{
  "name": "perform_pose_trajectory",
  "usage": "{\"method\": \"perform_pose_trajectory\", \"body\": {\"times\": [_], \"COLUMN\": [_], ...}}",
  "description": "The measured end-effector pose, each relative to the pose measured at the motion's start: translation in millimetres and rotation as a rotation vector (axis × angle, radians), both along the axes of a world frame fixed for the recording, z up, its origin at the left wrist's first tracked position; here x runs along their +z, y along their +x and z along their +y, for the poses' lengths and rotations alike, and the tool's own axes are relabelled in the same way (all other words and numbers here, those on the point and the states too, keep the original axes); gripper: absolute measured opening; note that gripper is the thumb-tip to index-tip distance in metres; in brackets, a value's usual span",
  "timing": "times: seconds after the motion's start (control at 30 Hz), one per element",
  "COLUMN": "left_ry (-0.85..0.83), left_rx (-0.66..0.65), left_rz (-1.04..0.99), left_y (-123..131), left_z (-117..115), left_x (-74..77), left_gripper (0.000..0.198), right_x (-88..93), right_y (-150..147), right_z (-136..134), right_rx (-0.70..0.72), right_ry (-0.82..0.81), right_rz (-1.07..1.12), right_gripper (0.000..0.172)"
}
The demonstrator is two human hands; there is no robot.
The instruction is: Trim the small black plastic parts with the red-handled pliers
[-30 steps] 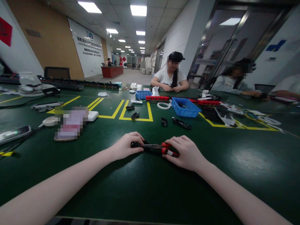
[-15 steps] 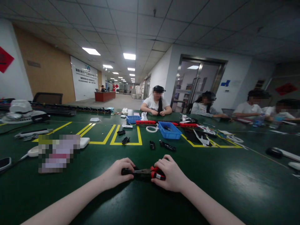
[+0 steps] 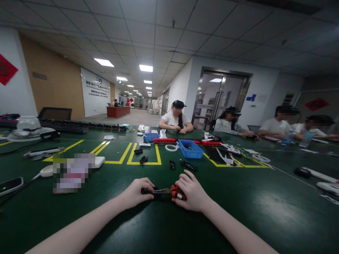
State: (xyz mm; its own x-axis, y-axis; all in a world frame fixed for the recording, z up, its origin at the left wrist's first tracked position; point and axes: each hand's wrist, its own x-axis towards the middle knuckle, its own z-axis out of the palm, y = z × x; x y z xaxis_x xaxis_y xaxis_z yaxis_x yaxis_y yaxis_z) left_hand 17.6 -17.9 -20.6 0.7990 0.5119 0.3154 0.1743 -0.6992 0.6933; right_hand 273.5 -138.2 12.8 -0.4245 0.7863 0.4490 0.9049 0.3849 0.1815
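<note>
My right hand point(image 3: 192, 192) grips red-handled needle-nose pliers point(image 3: 165, 191), whose jaws point left. Between the thumb and fingers of my left hand point(image 3: 139, 192) is a small black part point(image 3: 146, 191), and the tips of the pliers meet it. What the tips do to that part is too small to make out. Both hands rest low over the green table point(image 3: 169, 225). Beyond them lie a short black piece point(image 3: 172, 164) and a longer black piece point(image 3: 188, 164). Two more small black pieces, one of them a black clip-like piece point(image 3: 143, 159), lie by a yellow-taped outline.
A blue bin point(image 3: 190, 150) stands behind the loose pieces, with a white ring point(image 3: 171, 147) beside it. To the left are a blurred-out flat object point(image 3: 74, 173) and a white box point(image 3: 99, 162). Several people sit across the table, one person point(image 3: 176, 118) directly opposite.
The view has tilted and shifted slightly. The pliers' handles look a little wider apart, and the index finger of my right hand is raised more. Both hands keep their holds.
</note>
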Motion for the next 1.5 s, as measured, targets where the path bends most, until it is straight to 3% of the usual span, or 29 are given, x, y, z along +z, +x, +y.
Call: {"method": "perform_pose_trajectory", "body": {"times": [0.23, 0.43, 1.27, 1.5], "left_ry": [0.027, 0.056, 0.038, 0.043], "left_rx": [-0.018, -0.052, -0.053, -0.06], "left_rz": [-0.009, -0.009, 0.012, -0.017], "left_y": [-1, 0, 0, 1], "left_z": [-2, 0, -1, 3], "left_x": [0.5, -0.8, 1.8, -5.4], "left_gripper": [0.01, 0.014, 0.018, 0.016], "right_x": [4.7, 5.6, 5.0, -0.3], "right_y": [-1, 7, 10, 9], "right_z": [1, 4, 5, 7], "right_rx": [0.003, 0.035, 0.058, 0.062], "right_ry": [-0.074, -0.122, -0.064, -0.045], "right_rz": [0.037, 0.03, 0.0, 0.005], "right_gripper": [0.027, 0.028, 0.028, 0.025]}}
